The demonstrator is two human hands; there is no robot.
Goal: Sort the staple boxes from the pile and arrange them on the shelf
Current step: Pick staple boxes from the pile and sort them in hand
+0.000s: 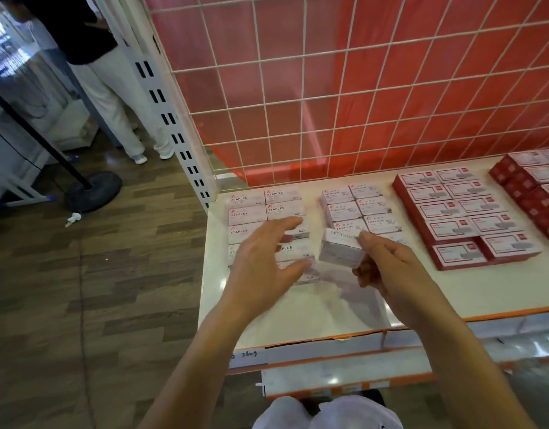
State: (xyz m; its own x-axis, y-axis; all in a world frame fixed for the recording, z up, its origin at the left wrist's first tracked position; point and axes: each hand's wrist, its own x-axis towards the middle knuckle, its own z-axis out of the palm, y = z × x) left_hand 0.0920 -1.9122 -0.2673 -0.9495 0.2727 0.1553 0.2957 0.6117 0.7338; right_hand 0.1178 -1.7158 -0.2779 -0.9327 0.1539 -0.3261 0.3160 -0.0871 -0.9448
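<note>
While L hand (264, 258) hangs open over the staple boxes (251, 209), fingers spread, thumb apart, holding nothing, that block sits two wide at far left of the shelf (329, 308), lids up, long sides running L–R. Just right of it, over the gap btw blocks: held box (341, 250), a small white card carton, glossy, sharp-edged, tipped, print upside down. Looks like paper clips, not sure. R hand (387, 267) pinches its right end, thumb on top, fingers curled below. Long axis approx L–R, matching both rows. L hand nearer staples; R nearer paper-clip boxes (360, 205). My guess: label decides which way it goes. Farther right, red boxes (459, 212), flat, white-labelled.
</note>
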